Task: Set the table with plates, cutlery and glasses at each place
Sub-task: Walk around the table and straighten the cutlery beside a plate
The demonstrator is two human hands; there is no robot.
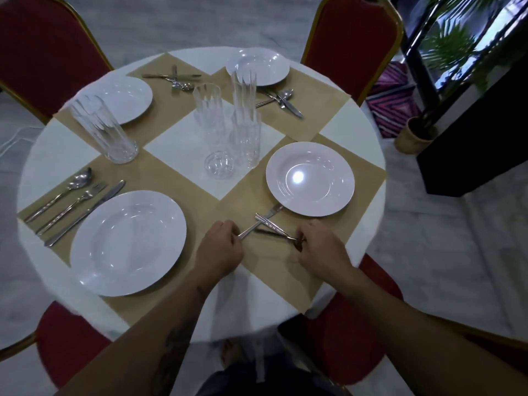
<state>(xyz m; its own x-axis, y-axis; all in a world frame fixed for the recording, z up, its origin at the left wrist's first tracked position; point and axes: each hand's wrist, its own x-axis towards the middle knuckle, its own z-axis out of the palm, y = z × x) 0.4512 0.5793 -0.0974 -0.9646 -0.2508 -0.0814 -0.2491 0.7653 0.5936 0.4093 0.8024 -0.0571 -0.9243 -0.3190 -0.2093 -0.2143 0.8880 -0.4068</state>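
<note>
Head view is showing the left hand (221,248) gripping a knife (248,230) and the right hand (318,247) pinching other cutlery (274,227) crossing it, just beside a plate (310,200).

Plate (128,243) at 7 o'clock: white, smooth, glossy. Cutlery (74,207) at 9 o'clock: polished metal. Glass (103,130) at 10 o'clock: clear, ribbed. Mats (160,180): matt tan. Tablecloth (57,147): matt white cloth

I find no text, number, brand or sign that I can read in my view. The plates (128,243), the glasses (104,128) and the cutlery (75,205) carry no mark I can make out. The striped pink box (393,101) at the right shows only a pattern.
</note>
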